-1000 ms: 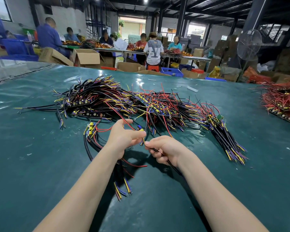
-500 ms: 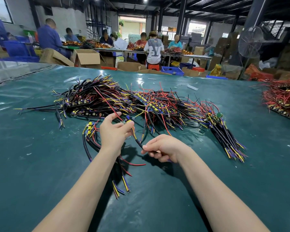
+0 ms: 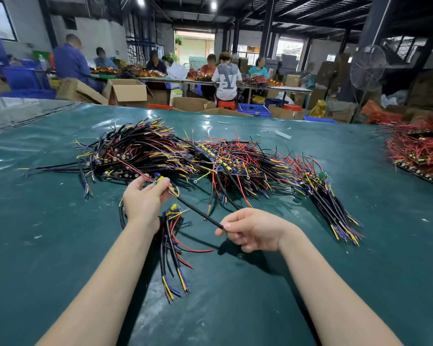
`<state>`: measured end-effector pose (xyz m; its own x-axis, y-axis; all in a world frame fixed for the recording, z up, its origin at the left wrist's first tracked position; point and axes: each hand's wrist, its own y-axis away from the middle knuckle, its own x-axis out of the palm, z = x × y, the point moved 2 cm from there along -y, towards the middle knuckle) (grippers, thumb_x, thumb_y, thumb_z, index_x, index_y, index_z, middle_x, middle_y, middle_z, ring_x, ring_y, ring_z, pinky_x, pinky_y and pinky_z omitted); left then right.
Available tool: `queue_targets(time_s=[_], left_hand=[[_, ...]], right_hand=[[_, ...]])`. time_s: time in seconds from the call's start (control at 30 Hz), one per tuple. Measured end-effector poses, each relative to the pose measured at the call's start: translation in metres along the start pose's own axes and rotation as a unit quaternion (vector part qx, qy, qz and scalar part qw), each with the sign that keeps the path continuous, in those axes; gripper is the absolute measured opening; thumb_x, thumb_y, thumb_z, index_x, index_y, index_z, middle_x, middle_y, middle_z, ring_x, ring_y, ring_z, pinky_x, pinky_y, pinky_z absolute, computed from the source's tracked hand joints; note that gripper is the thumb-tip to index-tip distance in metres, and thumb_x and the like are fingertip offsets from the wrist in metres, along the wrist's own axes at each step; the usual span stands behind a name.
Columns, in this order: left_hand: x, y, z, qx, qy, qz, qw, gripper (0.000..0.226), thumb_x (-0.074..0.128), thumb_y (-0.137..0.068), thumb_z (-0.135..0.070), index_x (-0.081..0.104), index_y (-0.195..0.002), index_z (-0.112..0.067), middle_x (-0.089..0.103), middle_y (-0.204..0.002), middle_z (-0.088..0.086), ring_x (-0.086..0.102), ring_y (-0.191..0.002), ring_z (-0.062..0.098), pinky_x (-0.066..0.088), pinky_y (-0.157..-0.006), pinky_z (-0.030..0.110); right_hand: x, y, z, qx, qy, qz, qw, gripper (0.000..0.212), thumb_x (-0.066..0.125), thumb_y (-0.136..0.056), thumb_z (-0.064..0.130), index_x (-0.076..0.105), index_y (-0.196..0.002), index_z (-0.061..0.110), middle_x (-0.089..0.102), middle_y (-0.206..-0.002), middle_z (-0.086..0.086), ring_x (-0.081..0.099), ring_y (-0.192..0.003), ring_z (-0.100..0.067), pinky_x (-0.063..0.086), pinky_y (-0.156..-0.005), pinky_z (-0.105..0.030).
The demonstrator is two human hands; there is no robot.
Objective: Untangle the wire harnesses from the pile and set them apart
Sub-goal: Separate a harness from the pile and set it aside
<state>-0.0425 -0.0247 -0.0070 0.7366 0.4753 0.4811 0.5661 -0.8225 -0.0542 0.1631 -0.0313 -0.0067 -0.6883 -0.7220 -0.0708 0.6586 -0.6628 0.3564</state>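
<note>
Head view: both hands' fingers pinch one black wire harness [image 3: 198,213] stretched between them.

The pile [image 3: 185,158] sprawls across the green table from 10 to 2 o'clock: black sheathed cables with red, yellow and blue wire ends, small yellow-capped boards among them. One harness [image 3: 198,212] is stretched taut in the air at centre, a black cable slanting from its yellow end at 11 o'clock down to 4 o'clock. A separate bundle [image 3: 171,248] lies below it, bare ends fanned toward 6 o'clock.
</note>
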Motion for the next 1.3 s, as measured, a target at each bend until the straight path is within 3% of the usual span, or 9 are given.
queue_targets(time_s=[0.27,0.33,0.5,0.63,0.73,0.87,0.97,1.17,1.3], left_hand=[[0.001,-0.003,0.005,-0.045,-0.007,0.019,0.999,0.053,0.060,-0.083,0.008,0.037,-0.130,0.016,0.059,-0.084,0.015,0.061,-0.050,0.003,0.052,-0.052,0.014],[0.001,-0.001,0.005,-0.063,0.003,0.033,0.997,0.050,0.059,-0.083,0.009,0.038,-0.128,0.016,0.058,-0.092,0.020,0.061,-0.048,0.003,0.052,-0.050,0.015],[-0.012,-0.009,-0.002,-0.070,0.063,-0.005,0.995,0.023,0.056,-0.084,0.012,0.042,-0.090,-0.005,0.060,-0.070,0.013,0.060,-0.047,0.007,0.053,-0.049,0.019],[-0.005,-0.005,0.000,-0.039,0.021,0.015,0.999,0.041,0.059,-0.084,0.007,0.042,-0.121,0.006,0.058,-0.081,0.012,0.059,-0.059,0.010,0.053,-0.051,0.016],[0.002,0.000,-0.005,-0.046,0.016,0.038,0.998,0.022,0.055,-0.088,0.004,0.045,-0.107,0.000,0.060,-0.075,0.008,0.058,-0.051,0.003,0.051,-0.047,0.015],[0.013,0.016,-0.005,-0.146,-0.071,0.222,0.962,0.007,0.050,-0.089,0.001,0.053,-0.092,-0.003,0.068,-0.062,0.001,0.053,-0.041,-0.002,0.039,-0.038,0.007],[0.026,0.037,0.004,-0.194,-0.142,0.316,0.918,0.017,0.054,-0.086,0.003,0.047,-0.098,-0.007,0.069,-0.066,0.006,0.056,-0.045,0.001,0.039,-0.038,0.012],[0.029,0.041,0.016,-0.157,-0.248,0.341,0.893,0.023,0.064,-0.083,-0.009,0.066,-0.061,-0.015,0.065,-0.067,0.003,0.053,-0.051,0.006,0.038,-0.047,0.014],[0.031,0.048,0.015,-0.107,-0.304,0.350,0.879,0.022,0.065,-0.084,-0.014,0.063,-0.063,-0.014,0.064,-0.052,-0.004,0.048,-0.041,0.000,0.033,-0.037,0.011]], right_hand=[[0.013,0.004,0.007,-0.061,0.030,0.074,0.995,0.041,0.054,-0.085,0.017,0.056,-0.044,0.017,0.033,-0.036,0.009,0.021,-0.030,0.001,0.017,-0.034,-0.006],[0.016,0.005,0.008,-0.063,0.043,0.095,0.993,0.035,0.051,-0.081,0.018,0.062,-0.048,0.018,0.042,-0.039,0.009,0.028,-0.031,0.001,0.020,-0.034,-0.006],[0.013,0.008,0.000,-0.028,0.039,0.100,0.994,0.026,0.038,-0.094,-0.002,0.057,-0.079,0.009,0.061,-0.054,0.008,0.054,-0.045,0.001,0.035,-0.035,-0.009],[0.022,0.007,0.006,-0.005,0.074,0.163,0.984,0.025,0.040,-0.094,0.001,0.058,-0.078,0.010,0.066,-0.057,0.006,0.057,-0.046,0.000,0.037,-0.033,-0.010],[0.029,0.007,0.006,0.003,0.090,0.208,0.974,0.025,0.045,-0.090,0.015,0.063,-0.074,0.011,0.070,-0.066,0.003,0.062,-0.052,-0.003,0.042,-0.035,-0.013],[0.017,-0.006,0.005,-0.055,-0.031,-0.034,0.997,0.039,0.041,-0.096,0.031,0.062,-0.073,0.007,0.063,-0.054,0.002,0.055,-0.043,-0.005,0.043,-0.038,-0.016],[0.008,-0.012,0.007,-0.137,-0.142,-0.188,0.962,0.029,0.047,-0.094,0.026,0.061,-0.075,0.011,0.052,-0.052,0.003,0.043,-0.038,-0.003,0.040,-0.036,-0.016],[0.007,-0.012,0.008,-0.171,-0.189,-0.218,0.942,0.019,0.051,-0.092,0.016,0.066,-0.080,0.017,0.049,-0.053,0.006,0.049,-0.050,-0.007,0.045,-0.044,-0.017],[0.005,-0.011,0.006,-0.171,-0.142,-0.272,0.936,0.019,0.054,-0.090,0.009,0.061,-0.073,0.013,0.057,-0.055,0.006,0.051,-0.051,-0.005,0.047,-0.045,-0.016]])
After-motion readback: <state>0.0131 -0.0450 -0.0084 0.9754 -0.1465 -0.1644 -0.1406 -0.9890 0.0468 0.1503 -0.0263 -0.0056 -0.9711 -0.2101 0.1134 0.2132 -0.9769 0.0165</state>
